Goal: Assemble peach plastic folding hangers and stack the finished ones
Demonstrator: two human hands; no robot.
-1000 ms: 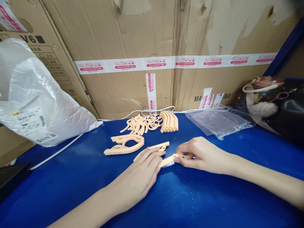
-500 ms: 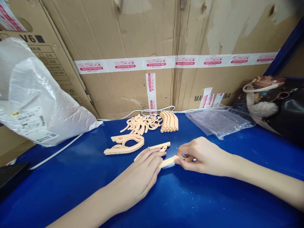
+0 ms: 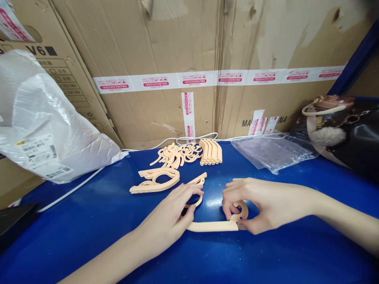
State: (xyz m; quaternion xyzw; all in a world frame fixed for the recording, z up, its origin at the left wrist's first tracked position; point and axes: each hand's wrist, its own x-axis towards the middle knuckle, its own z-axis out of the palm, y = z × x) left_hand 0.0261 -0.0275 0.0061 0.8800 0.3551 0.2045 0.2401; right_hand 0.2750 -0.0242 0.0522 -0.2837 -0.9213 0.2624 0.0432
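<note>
Cream plastic parts of a folding clothes hanger are between my hands. My left hand (image 3: 177, 209) has its thumb and fingers closed round the middle of the folding hanger (image 3: 211, 226); its grip hides part of it. One hanger arm points to the right, low over the table, and another sticks out beyond my fingers. My right hand (image 3: 254, 203) pinches a small curved piece (image 3: 243, 212) with a hole in it, at the right end of the lower arm. Whether the two are joined there, I cannot tell. Left of these lie folded hangers (image 3: 167, 183).
Behind lie a heap of loose curved pieces (image 3: 174, 154) and a stack of hanger arms (image 3: 211, 152). A clear plastic bag (image 3: 272, 152) lies at the back right, near a black bag (image 3: 355, 134). A white parcel bag (image 3: 53, 130) stands left; cardboard boxes (image 3: 160, 47) wall the back.
The hanger between my hands has turned and come nearer to me, with its lower arm now lying level. My right hand has shifted slightly right and down with the curved piece.
</note>
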